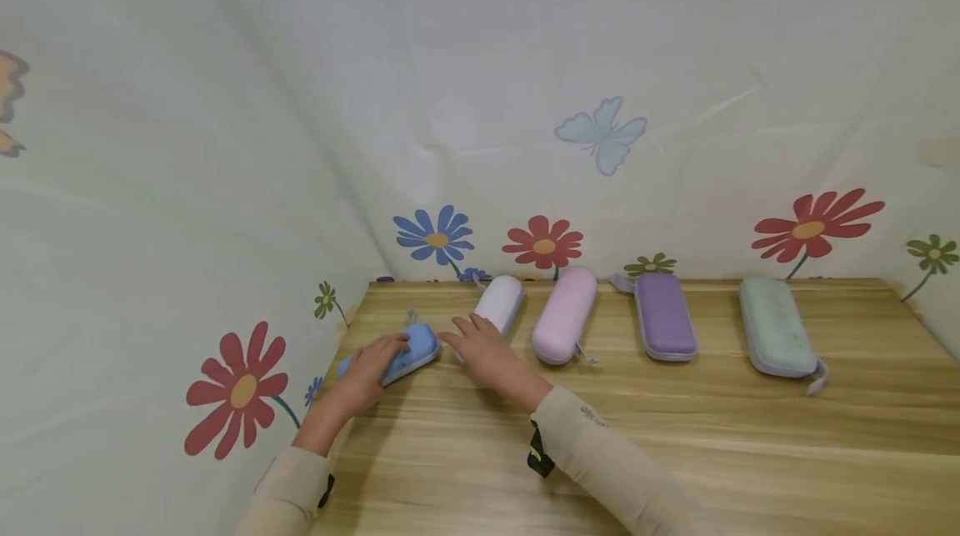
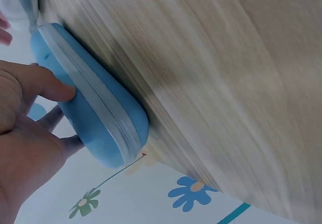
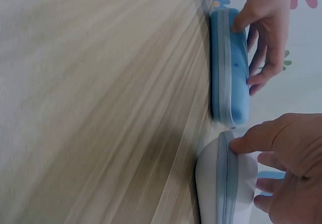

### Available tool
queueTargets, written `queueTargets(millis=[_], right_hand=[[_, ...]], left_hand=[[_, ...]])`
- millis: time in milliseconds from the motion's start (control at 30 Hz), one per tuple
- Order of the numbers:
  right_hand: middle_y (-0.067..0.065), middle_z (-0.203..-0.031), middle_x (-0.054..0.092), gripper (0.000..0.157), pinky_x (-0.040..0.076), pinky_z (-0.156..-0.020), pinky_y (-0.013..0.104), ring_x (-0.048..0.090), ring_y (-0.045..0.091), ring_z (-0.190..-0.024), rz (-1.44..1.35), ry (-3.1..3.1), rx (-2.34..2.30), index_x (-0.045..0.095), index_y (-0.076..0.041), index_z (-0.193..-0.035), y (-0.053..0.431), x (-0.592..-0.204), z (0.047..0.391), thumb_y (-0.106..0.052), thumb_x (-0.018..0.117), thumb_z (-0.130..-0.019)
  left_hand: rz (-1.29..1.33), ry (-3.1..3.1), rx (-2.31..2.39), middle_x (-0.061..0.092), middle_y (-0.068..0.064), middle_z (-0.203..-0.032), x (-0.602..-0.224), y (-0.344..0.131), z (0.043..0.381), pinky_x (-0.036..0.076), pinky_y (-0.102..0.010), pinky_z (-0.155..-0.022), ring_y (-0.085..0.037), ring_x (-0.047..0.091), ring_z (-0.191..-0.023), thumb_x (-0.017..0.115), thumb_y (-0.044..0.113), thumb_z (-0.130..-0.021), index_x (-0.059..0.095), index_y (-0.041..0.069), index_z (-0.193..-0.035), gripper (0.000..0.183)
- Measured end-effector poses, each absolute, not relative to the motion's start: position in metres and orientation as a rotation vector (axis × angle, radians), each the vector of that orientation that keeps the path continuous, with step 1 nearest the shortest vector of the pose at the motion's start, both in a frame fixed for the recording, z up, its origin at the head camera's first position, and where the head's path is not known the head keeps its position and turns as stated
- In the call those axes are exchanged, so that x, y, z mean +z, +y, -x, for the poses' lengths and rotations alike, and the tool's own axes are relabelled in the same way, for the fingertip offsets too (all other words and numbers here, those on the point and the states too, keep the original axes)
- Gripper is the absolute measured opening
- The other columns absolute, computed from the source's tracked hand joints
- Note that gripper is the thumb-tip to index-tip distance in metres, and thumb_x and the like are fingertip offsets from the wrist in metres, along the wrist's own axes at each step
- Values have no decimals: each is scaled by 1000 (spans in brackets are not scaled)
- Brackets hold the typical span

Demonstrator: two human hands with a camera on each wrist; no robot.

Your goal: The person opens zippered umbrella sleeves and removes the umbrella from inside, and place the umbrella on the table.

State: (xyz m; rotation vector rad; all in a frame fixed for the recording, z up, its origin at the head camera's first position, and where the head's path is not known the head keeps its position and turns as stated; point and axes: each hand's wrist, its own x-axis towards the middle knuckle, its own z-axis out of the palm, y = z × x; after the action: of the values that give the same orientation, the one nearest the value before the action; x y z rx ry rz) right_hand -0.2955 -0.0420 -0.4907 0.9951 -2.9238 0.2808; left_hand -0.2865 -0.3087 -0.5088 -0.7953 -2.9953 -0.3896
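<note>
A blue zippered hard case (image 1: pixel 422 343), shaped like a glasses case, lies at the table's left end. My left hand (image 1: pixel 369 369) holds it from above, thumb (image 2: pixel 63 90) on its near side by the zip and fingers across the far side. Just to the right is a white zippered case (image 1: pixel 502 303) with a grey zip band. My right hand (image 1: pixel 487 353) is over its near end; in the right wrist view the thumb (image 3: pixel 246 142) presses beside the zip and the fingers reach over the other side. Part of each case is hidden under the hand.
Farther right, a pink case (image 1: pixel 566 315), a purple case (image 1: pixel 666 318) and a pale green case (image 1: pixel 777 328) lie in a row along the back of the wooden table (image 1: pixel 675 453). A white curtain (image 1: pixel 487 102) with printed flowers hangs behind and at both sides.
</note>
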Motion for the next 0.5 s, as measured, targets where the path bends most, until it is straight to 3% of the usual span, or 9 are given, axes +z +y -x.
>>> queueTargets(millis=[167, 300, 500], right_hand=[[13, -158, 41, 54, 29, -120, 49, 34, 38, -147, -908, -2969, 262, 51, -21, -151, -26, -488, 300, 3, 52, -103], [16, -155, 44, 53, 30, -119, 51, 35, 40, -146, -895, -2946, 291, 54, -17, -148, -17, -486, 305, 7, 53, -101], [15, -154, 47, 43, 27, -121, 47, 36, 36, -147, -1008, -2926, 397, 59, -13, -143, -25, -487, 303, -7, 61, -100]], left_hand=[[1003, -2882, -375, 50, -14, -147, -513, -312, 286, 35, -63, -109, -37, 44, -139, 61, -38, -56, 56, 6, -125, 82], [1095, -2850, -422, 52, -12, -144, -512, -316, 282, 35, -59, -111, -35, 46, -137, 59, -36, -54, 57, 7, -122, 80], [840, -2868, -549, 52, -25, -143, -508, -312, 269, 34, -61, -112, -43, 46, -135, 71, -10, -83, 46, -5, -144, 66]])
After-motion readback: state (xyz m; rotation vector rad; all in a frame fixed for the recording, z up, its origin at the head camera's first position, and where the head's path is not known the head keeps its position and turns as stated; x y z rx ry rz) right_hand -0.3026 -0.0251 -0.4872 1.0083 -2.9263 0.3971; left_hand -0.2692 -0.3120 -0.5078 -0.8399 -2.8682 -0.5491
